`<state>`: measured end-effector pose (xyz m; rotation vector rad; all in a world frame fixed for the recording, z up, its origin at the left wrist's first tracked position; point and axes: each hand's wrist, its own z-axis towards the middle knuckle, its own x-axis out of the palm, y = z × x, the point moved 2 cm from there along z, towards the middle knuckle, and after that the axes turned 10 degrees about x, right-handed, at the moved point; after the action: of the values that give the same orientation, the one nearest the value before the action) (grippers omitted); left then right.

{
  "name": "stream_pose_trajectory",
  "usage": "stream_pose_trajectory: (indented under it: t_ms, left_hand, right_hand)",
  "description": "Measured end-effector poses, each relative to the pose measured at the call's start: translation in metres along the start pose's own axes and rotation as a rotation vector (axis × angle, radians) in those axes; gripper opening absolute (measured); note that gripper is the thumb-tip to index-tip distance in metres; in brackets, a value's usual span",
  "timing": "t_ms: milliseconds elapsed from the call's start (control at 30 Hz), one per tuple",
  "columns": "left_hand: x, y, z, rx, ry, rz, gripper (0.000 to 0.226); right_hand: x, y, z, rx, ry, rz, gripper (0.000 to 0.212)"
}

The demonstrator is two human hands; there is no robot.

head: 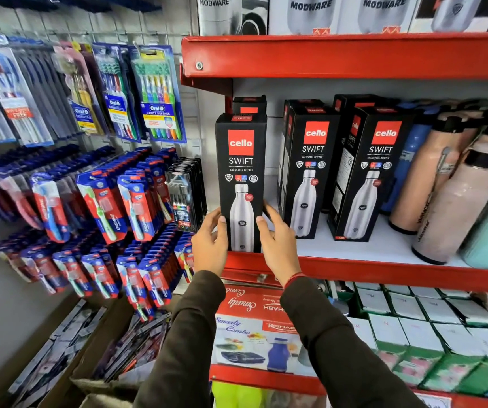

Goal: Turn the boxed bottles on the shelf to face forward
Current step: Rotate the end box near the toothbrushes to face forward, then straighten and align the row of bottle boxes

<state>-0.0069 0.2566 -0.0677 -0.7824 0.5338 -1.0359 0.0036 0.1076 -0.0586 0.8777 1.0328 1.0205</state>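
Three black Cello Swift bottle boxes stand in the front row on the white shelf with its red front edge. The left box stands upright at the shelf's front edge, its printed front facing me. My left hand grips its lower left side and my right hand its lower right side. The middle box and the right box show their fronts, each turned slightly so a side panel shows. More black boxes stand behind them.
Loose pink, blue and mint bottles crowd the shelf's right end. Toothbrush packs hang on the wall grid at left. Modware boxes fill the shelf above. Combo boxes and green-white cartons sit below.
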Motion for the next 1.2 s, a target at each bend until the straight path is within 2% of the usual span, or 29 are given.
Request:
stream_pose_trajectory:
  t_ms: [133,267,333,433,567,700,933,1200]
  left_hand:
    - [0.014,0.002,-0.009,0.018,-0.046,0.1,0.032]
    - [0.032,-0.015,-0.021,0.189,-0.242,0.265,0.043]
    - [0.043,-0.025,-0.023,0.294,-0.269,0.289,0.044]
    - [0.065,-0.041,-0.025,0.411,-0.2,0.31,0.047]
    - [0.103,-0.055,-0.025,0.454,-0.004,0.198,0.046]
    - [0.137,-0.059,-0.016,0.334,0.104,0.113,0.049]
    - [0.168,-0.03,0.009,-0.205,0.17,-0.021,0.049]
    - [0.162,-0.024,0.01,-0.248,0.052,0.001,0.04]
  right_hand:
    - [-0.007,0.002,-0.001,0.019,0.048,0.004,0.045]
    - [-0.033,0.004,-0.003,-0.033,-0.105,0.041,0.038]
    - [-0.051,0.004,0.0,-0.058,-0.194,0.063,0.035]
    - [-0.075,0.001,0.008,-0.07,-0.289,0.083,0.034]
    - [-0.094,-0.006,0.024,-0.025,-0.279,0.077,0.041]
    - [-0.102,-0.014,0.045,0.063,-0.224,0.002,0.047]
    - [-0.103,-0.029,0.072,0.219,-0.117,-0.025,0.047]
    - [-0.106,-0.035,0.066,0.185,-0.182,0.031,0.04]
